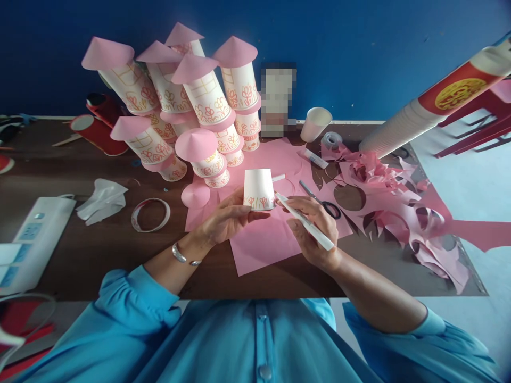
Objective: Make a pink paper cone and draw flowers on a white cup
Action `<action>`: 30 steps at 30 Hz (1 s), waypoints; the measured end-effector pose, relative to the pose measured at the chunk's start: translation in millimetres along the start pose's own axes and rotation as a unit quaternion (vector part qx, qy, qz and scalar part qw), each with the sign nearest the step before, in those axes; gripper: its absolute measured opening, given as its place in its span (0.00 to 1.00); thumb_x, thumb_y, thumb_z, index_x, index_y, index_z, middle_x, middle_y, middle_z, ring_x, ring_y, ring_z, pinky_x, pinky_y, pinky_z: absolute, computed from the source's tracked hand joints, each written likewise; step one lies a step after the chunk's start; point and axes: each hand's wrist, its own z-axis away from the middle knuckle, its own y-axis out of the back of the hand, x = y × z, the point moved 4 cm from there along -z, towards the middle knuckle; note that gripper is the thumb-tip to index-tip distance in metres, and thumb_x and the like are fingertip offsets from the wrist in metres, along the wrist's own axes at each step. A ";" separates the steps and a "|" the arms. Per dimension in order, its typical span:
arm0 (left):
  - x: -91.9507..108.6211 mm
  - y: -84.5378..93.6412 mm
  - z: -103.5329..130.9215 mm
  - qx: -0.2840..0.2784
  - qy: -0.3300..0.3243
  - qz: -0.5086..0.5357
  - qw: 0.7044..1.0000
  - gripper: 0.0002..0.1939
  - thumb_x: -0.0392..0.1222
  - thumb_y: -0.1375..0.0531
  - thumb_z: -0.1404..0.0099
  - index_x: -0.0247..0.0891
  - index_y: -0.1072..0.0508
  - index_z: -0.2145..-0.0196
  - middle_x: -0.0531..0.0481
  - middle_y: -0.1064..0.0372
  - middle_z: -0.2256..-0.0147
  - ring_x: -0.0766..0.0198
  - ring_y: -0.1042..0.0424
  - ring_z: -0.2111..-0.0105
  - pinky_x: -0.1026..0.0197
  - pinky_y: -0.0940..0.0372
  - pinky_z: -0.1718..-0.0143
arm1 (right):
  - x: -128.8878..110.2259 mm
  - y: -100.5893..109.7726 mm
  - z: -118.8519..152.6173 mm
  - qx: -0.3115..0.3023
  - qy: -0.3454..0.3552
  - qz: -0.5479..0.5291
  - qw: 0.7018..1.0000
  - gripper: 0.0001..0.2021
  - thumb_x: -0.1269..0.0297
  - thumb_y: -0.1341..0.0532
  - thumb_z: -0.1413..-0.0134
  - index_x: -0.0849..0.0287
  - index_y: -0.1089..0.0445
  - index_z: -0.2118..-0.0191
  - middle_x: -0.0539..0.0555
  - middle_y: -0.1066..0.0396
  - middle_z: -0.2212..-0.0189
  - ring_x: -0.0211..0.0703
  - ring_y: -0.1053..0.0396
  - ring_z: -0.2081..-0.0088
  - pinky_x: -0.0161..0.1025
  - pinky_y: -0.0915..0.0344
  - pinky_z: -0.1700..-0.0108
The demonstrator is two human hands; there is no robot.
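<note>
My left hand [227,217] holds an upside-down white paper cup [257,187] over the pink paper [265,242]. Red flowers and green-yellow grass are drawn along the cup's wide lower edge. In my right hand [315,229] is a white marker [307,223], its tip close to the cup's right side. Behind the hands stand several decorated paper-cup towers with pink cone roofs [195,144]. A small pink cone [195,196] lies left of the cup.
Scissors [330,209], a glue tube [315,158] and pink scraps [395,213] lie at the right. Behind are a loose cup [316,125] and a long cup stack [423,114]. A tape ring [150,215], crumpled plastic [102,201] and a power strip [38,242] lie left.
</note>
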 end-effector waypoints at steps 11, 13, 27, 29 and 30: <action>-4.1 2.0 1.4 -0.009 0.020 -0.088 0.996 0.20 0.41 0.22 0.43 0.40 0.19 0.54 0.48 0.21 0.59 0.60 0.22 0.59 0.58 0.25 0.53 | -13.4 -1.1 -2.6 -0.023 0.057 0.007 0.998 0.12 0.69 0.37 0.31 0.55 0.28 0.45 0.57 0.18 0.59 0.47 0.17 0.58 0.42 0.20 0.58; -3.9 2.5 0.8 -0.007 0.014 -0.094 0.995 0.19 0.41 0.22 0.43 0.39 0.20 0.56 0.48 0.21 0.60 0.61 0.23 0.60 0.59 0.26 0.55 | -17.1 -0.4 -2.8 -0.024 0.078 0.013 0.997 0.12 0.71 0.37 0.33 0.56 0.27 0.47 0.57 0.19 0.62 0.46 0.18 0.62 0.40 0.20 0.61; -5.2 -0.4 -1.3 -0.018 0.022 -0.116 0.993 0.23 0.39 0.23 0.42 0.40 0.23 0.50 0.48 0.22 0.59 0.59 0.25 0.59 0.56 0.31 0.55 | -23.8 -5.9 -3.7 -0.068 0.120 0.053 0.989 0.11 0.76 0.36 0.35 0.59 0.28 0.49 0.54 0.20 0.67 0.43 0.18 0.66 0.36 0.22 0.63; -6.1 1.1 -1.2 -0.012 0.022 -0.111 0.993 0.24 0.40 0.23 0.42 0.40 0.23 0.49 0.47 0.22 0.58 0.58 0.24 0.58 0.56 0.31 0.54 | -23.5 -6.2 -4.6 -0.068 0.121 0.051 0.989 0.12 0.76 0.36 0.35 0.58 0.28 0.48 0.54 0.19 0.66 0.44 0.18 0.65 0.36 0.22 0.63; -6.4 1.8 -1.2 -0.009 0.020 -0.110 0.994 0.25 0.40 0.23 0.42 0.41 0.23 0.49 0.47 0.22 0.58 0.57 0.24 0.58 0.55 0.31 0.54 | -23.4 -6.5 -5.0 -0.070 0.122 0.051 0.989 0.13 0.76 0.36 0.35 0.58 0.28 0.48 0.54 0.19 0.66 0.44 0.18 0.65 0.37 0.22 0.63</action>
